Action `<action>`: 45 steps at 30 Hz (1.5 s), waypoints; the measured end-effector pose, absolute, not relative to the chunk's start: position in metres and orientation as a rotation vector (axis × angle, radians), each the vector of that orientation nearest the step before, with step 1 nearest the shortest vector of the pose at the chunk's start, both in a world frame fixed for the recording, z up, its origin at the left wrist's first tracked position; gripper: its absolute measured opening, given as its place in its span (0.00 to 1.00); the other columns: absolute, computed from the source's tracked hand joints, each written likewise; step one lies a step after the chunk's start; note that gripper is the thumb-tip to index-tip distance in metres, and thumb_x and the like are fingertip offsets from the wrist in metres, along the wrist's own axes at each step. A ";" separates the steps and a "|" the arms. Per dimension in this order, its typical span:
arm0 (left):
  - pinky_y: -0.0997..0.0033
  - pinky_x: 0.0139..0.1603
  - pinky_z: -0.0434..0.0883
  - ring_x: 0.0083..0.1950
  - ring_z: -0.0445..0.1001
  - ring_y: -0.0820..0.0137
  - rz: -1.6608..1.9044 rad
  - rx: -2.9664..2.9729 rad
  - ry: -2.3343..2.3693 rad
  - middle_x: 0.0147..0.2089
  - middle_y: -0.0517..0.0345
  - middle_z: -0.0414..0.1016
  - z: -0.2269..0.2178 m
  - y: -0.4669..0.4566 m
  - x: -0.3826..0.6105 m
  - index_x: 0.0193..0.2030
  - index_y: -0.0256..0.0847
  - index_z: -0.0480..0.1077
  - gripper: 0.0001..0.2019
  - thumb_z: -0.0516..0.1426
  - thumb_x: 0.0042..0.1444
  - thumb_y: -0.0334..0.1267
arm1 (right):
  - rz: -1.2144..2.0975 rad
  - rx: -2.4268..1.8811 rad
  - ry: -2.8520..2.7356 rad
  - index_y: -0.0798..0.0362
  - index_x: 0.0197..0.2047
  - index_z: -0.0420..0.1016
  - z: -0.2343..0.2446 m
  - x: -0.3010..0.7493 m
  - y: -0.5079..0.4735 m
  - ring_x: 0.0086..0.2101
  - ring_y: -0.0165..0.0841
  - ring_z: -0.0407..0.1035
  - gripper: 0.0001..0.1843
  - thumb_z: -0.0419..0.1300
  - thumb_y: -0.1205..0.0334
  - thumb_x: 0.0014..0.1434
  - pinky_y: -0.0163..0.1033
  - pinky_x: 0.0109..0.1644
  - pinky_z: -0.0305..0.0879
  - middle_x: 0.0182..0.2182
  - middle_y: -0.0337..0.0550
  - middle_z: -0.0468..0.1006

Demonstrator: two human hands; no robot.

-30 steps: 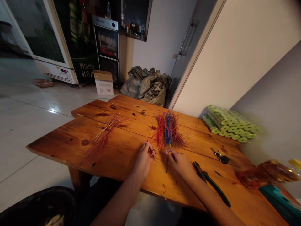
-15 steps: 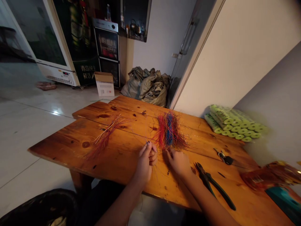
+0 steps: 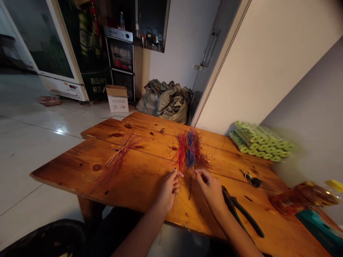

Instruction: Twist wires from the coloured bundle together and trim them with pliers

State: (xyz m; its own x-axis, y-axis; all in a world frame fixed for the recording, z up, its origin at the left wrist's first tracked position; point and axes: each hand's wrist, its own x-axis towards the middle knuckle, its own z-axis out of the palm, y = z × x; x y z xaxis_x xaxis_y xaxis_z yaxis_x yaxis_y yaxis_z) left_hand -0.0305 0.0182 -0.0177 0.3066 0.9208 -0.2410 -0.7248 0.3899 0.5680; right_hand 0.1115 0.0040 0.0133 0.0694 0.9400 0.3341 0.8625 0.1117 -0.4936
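So the left hand curls shut, the right hand pinches something too thin to make out, green-handled pliers just beside it.

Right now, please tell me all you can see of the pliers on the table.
The pliers have a dark metal head and two long dark-green handles, slightly spread. They lie on the wooden table, head pointing away, beside the right hand. The right forearm hides part of one handle; contact cannot be told.
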 end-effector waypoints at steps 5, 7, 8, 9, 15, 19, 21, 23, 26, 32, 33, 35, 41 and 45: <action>0.83 0.16 0.45 0.17 0.42 0.84 0.812 0.275 0.420 0.18 0.70 0.45 -0.021 0.014 -0.022 0.29 0.31 0.67 0.16 0.56 0.54 0.45 | 0.174 -1.526 -2.099 0.51 0.38 0.73 0.026 0.095 -0.051 0.27 0.33 0.73 0.15 0.47 0.58 0.62 0.33 0.32 0.62 0.29 0.44 0.78; 0.84 0.17 0.47 0.17 0.45 0.84 0.830 0.252 0.337 0.19 0.69 0.47 -0.020 0.013 -0.021 0.25 0.32 0.64 0.14 0.56 0.55 0.41 | 0.154 -1.494 -2.220 0.51 0.34 0.72 0.021 0.092 -0.071 0.26 0.34 0.72 0.14 0.46 0.60 0.62 0.34 0.29 0.62 0.26 0.45 0.77; 0.84 0.17 0.48 0.18 0.45 0.84 0.846 0.249 0.311 0.20 0.69 0.48 -0.018 0.012 -0.022 0.23 0.34 0.61 0.14 0.56 0.55 0.40 | 0.163 -1.482 -2.266 0.51 0.32 0.72 0.017 0.093 -0.080 0.24 0.33 0.72 0.15 0.46 0.61 0.62 0.34 0.28 0.62 0.24 0.44 0.76; 0.84 0.18 0.48 0.18 0.46 0.84 0.863 0.258 0.298 0.20 0.68 0.49 -0.016 0.012 -0.022 0.21 0.35 0.59 0.16 0.56 0.55 0.39 | 0.186 -1.471 -2.299 0.51 0.30 0.71 0.011 0.094 -0.088 0.23 0.33 0.71 0.15 0.46 0.61 0.62 0.34 0.26 0.61 0.22 0.43 0.76; 0.77 0.30 0.61 0.27 0.63 0.76 0.826 0.557 0.298 0.21 0.62 0.57 -0.004 -0.002 -0.024 0.19 0.38 0.55 0.20 0.56 0.53 0.46 | 0.456 -1.510 -1.899 0.50 0.25 0.66 -0.005 0.126 -0.107 0.22 0.32 0.68 0.16 0.47 0.54 0.61 0.33 0.27 0.62 0.20 0.40 0.71; 0.78 0.20 0.51 0.17 0.51 0.79 0.646 0.740 0.262 0.16 0.68 0.49 -0.001 -0.014 -0.021 0.20 0.39 0.53 0.20 0.52 0.56 0.48 | 0.706 -1.589 -1.430 0.50 0.31 0.67 0.015 0.138 -0.086 0.31 0.35 0.69 0.16 0.55 0.45 0.52 0.37 0.35 0.66 0.28 0.42 0.73; 0.77 0.17 0.42 0.15 0.42 0.81 0.518 0.787 0.264 0.15 0.70 0.45 0.000 -0.018 -0.019 0.19 0.40 0.52 0.20 0.51 0.56 0.48 | 0.986 -1.507 -1.339 0.50 0.41 0.69 0.026 0.134 -0.073 0.40 0.37 0.69 0.21 0.58 0.44 0.49 0.41 0.44 0.65 0.37 0.45 0.74; 0.76 0.16 0.37 0.15 0.39 0.82 0.425 0.837 0.308 0.14 0.71 0.43 -0.001 -0.020 -0.018 0.19 0.40 0.52 0.20 0.51 0.56 0.48 | 1.300 -1.342 -1.256 0.50 0.47 0.68 0.033 0.124 -0.061 0.45 0.36 0.68 0.24 0.59 0.47 0.50 0.42 0.50 0.62 0.42 0.46 0.74; 0.75 0.17 0.36 0.15 0.37 0.82 0.352 0.925 0.389 0.13 0.72 0.42 -0.004 -0.022 -0.017 0.20 0.40 0.54 0.19 0.50 0.55 0.49 | 1.585 -1.079 -1.108 0.53 0.43 0.70 0.035 0.109 -0.047 0.36 0.32 0.70 0.20 0.61 0.51 0.50 0.39 0.44 0.64 0.31 0.42 0.76; 0.73 0.18 0.38 0.16 0.39 0.80 0.344 1.048 0.451 0.15 0.71 0.43 -0.016 -0.027 -0.006 0.22 0.39 0.59 0.18 0.50 0.55 0.50 | 1.565 -0.834 -0.765 0.53 0.20 0.57 0.034 0.120 -0.036 0.13 0.20 0.35 0.20 0.55 0.51 0.57 0.27 0.16 0.47 0.10 0.24 0.45; 0.73 0.18 0.38 0.16 0.38 0.80 0.335 1.056 0.453 0.15 0.71 0.43 -0.017 -0.028 -0.003 0.22 0.39 0.59 0.18 0.50 0.55 0.51 | 1.558 -0.818 -0.733 0.52 0.20 0.55 0.035 0.127 -0.035 0.13 0.20 0.33 0.21 0.54 0.50 0.57 0.27 0.15 0.42 0.11 0.24 0.44; 0.73 0.18 0.39 0.17 0.38 0.80 0.301 1.061 0.452 0.15 0.71 0.43 -0.019 -0.029 0.001 0.22 0.39 0.59 0.19 0.50 0.54 0.52 | 1.516 -0.805 -0.691 0.52 0.19 0.50 0.037 0.142 -0.036 0.14 0.21 0.32 0.23 0.54 0.48 0.57 0.27 0.15 0.37 0.12 0.25 0.42; 0.73 0.20 0.41 0.18 0.40 0.79 0.176 1.116 0.507 0.16 0.70 0.44 -0.014 -0.030 0.002 0.22 0.38 0.63 0.18 0.51 0.54 0.50 | 1.408 -0.759 -0.579 0.51 0.19 0.46 0.035 0.166 -0.037 0.15 0.22 0.29 0.26 0.53 0.46 0.56 0.28 0.14 0.33 0.13 0.26 0.40; 0.75 0.21 0.46 0.19 0.45 0.79 0.116 1.102 0.459 0.19 0.68 0.48 -0.009 -0.032 0.000 0.30 0.37 0.69 0.15 0.53 0.54 0.48 | 1.417 -0.743 -0.561 0.51 0.19 0.47 0.033 0.161 -0.040 0.15 0.22 0.30 0.25 0.53 0.46 0.56 0.27 0.14 0.32 0.13 0.26 0.40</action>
